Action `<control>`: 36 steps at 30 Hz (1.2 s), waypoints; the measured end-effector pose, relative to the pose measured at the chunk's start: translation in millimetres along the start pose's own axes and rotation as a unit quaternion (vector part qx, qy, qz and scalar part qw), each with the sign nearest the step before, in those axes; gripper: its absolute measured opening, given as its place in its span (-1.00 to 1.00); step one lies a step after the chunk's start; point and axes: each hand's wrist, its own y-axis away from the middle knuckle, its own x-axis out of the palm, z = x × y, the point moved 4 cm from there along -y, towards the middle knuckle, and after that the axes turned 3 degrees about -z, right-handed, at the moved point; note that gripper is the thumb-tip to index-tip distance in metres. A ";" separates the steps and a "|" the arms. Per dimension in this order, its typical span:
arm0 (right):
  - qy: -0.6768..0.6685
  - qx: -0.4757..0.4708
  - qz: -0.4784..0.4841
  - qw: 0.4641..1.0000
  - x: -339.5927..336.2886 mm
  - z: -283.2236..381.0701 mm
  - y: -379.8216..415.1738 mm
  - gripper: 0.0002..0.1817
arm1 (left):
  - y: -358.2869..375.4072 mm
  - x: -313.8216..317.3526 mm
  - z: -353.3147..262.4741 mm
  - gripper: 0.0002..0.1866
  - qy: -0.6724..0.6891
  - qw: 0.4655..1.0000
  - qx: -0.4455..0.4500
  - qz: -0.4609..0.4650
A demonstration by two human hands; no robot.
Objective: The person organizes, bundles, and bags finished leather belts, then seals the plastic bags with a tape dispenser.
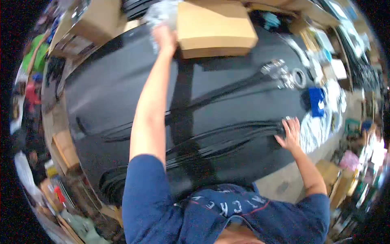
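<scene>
My left hand (164, 38) reaches to the far side of the black-covered table (109, 85) and is blurred. Its closed fingers are at a crumpled clear plastic bag (160, 14), which shows above and beside them. Right of that hand stands a cardboard box (217, 24). My right hand (290, 134) rests with fingers spread at the right end of a bundle of thin black strips (227, 136). A second black bundle (231, 87) runs across the table, its right end by crumpled clear plastic (278, 71).
At the right edge lie a roll of tape (299, 78), a blue box (316, 101) and clear plastic wrapping (315, 132). A large open carton (95, 24) stands at the back left. A person in green (35, 53) is at the far left.
</scene>
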 end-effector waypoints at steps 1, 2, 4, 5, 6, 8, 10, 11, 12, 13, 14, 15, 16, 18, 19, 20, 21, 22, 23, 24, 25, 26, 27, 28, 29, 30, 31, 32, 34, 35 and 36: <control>-0.011 0.005 -0.004 1.000 -3.9 2.3 -2.8 -0.16 | 23.5 39.0 30.4 -0.70 0.298 0.931 -0.173 -0.125; -0.020 0.006 -0.006 1.000 -5.3 3.4 -4.4 -0.18 | 30.8 1.1 3.6 -0.51 0.235 0.959 -0.144 -0.064; -0.024 0.000 -0.018 1.000 -4.9 2.4 -4.9 -0.19 | 69.2 -74.8 -26.1 -0.32 0.189 0.975 -0.087 -0.075; -0.021 -0.008 -0.028 0.999 -5.5 2.2 -4.8 -0.19 | 84.7 -94.9 -33.8 -0.36 0.211 0.965 -0.064 -0.143; -0.021 0.000 -0.036 0.999 -7.5 1.7 -4.2 -0.19 | 98.8 -120.8 -44.0 -0.38 0.243 0.948 -0.123 -0.163; -0.031 -0.009 -0.035 0.999 -9.8 2.1 -4.7 -0.20 | 120.8 -152.0 -72.6 -0.45 0.270 0.931 -0.157 -0.190; -0.046 -0.004 -0.048 0.998 -10.3 0.1 -2.6 -0.21 | 132.7 -164.9 -118.4 -0.58 0.299 0.946 -0.053 -0.115; -0.060 -0.008 -0.049 0.997 -9.7 -0.9 -1.6 -0.21 | 138.4 -168.9 -153.4 -0.66 0.327 0.944 0.027 -0.034; -0.054 -0.017 -0.059 0.997 -11.2 -0.7 -1.9 -0.21 | 145.8 -164.8 -183.7 -0.69 0.366 0.927 0.077 0.035; -0.055 -0.015 -0.063 0.996 -11.5 -0.8 -1.7 -0.21 | 154.0 -158.2 -212.8 -0.73 0.401 0.902 0.125 0.104; -0.059 -0.008 -0.054 0.997 -10.2 -2.0 -1.2 -0.21 | 165.5 -145.2 -234.7 -0.70 0.414 0.886 0.154 0.141; -0.064 -0.001 -0.043 0.997 -8.1 -3.4 0.4 -0.21 | 179.7 -127.1 -254.1 -0.67 0.425 0.869 0.182 0.179; -0.052 0.003 -0.049 0.997 -5.3 -4.0 2.7 -0.22 | 191.8 -111.9 -272.8 -0.65 0.420 0.863 0.206 0.192; -0.057 0.001 -0.063 0.996 -3.1 -5.3 4.8 -0.23 | 206.9 -87.8 -305.5 -0.59 0.389 0.855 0.262 0.222; -0.064 0.001 -0.064 0.996 -4.0 -6.1 4.9 -0.23 | 211.7 -76.7 -319.6 -0.58 0.366 0.862 0.265 0.228; -0.076 -0.002 -0.062 0.995 -7.2 -6.2 3.3 -0.23 | 214.1 -65.5 -331.6 -0.59 0.343 0.872 0.269 0.222; -0.084 -0.004 -0.063 0.994 -6.4 -7.3 3.6 -0.24 | 215.4 -54.3 -341.8 -0.59 0.319 0.881 0.274 0.217; -0.090 -0.001 -0.071 0.993 -6.4 -7.9 4.1 -0.24 | 215.9 -44.8 -348.8 -0.60 0.296 0.891 0.279 0.201; -0.095 0.001 -0.079 0.992 -6.8 -7.9 4.9 -0.24 | 216.1 -37.6 -354.7 -0.60 0.273 0.900 0.284 0.186; -0.101 -0.005 -0.081 0.992 -7.5 -8.0 4.8 -0.22 | 216.5 -29.5 -357.9 -0.62 0.228 0.909 0.291 0.193; -0.107 -0.005 -0.082 0.991 -7.1 -8.2 5.6 -0.22 | 215.9 -24.3 -360.8 -0.64 0.192 0.919 0.302 0.167; -0.104 -0.007 -0.079 0.991 -5.8 -8.3 6.2 -0.20 | 216.2 -21.1 -363.5 -0.65 0.159 0.925 0.303 0.167; -0.099 -0.011 -0.077 0.992 -4.6 -9.7 6.2 -0.18 | 215.9 -18.4 -365.8 -0.66 0.125 0.930 0.304 0.165; -0.110 -0.021 -0.074 0.991 -3.3 -11.7 6.5 -0.17 | 215.2 -18.2 -368.6 -0.70 0.116 0.934 0.308 0.139; -0.114 -0.022 -0.075 0.990 -3.5 -12.5 6.2 -0.17 | 215.4 -17.1 -369.5 -0.70 0.112 0.934 0.308 0.141; -0.112 -0.024 -0.075 0.991 -3.5 -12.9 5.6 -0.17 | 215.6 -16.2 -369.3 -0.70 0.152 0.930 0.297 0.155; -0.110 -0.025 -0.073 0.991 -3.4 -12.9 6.3 -0.18 | 218.6 -15.7 -368.7 -0.69 0.194 0.923 0.284 0.170; -0.108 -0.033 -0.081 0.990 -4.5 -13.0 6.1 -0.20 | 221.8 -24.9 -370.2 -0.73 0.246 0.915 0.289 0.135; -0.110 -0.030 -0.080 0.990 -4.0 -13.8 5.9 -0.20 | 237.9 -43.0 -373.0 -0.75 0.263 0.900 0.234 0.256; -0.108 -0.030 -0.081 0.990 -3.8 -13.1 5.6 -0.21 | 251.0 -50.4 -370.3 -0.76 0.276 0.871 0.175 0.368; -0.108 -0.029 -0.103 0.988 -5.2 -13.1 5.7 -0.20 | 259.8 -61.1 -369.5 -0.75 0.303 0.857 0.146 0.390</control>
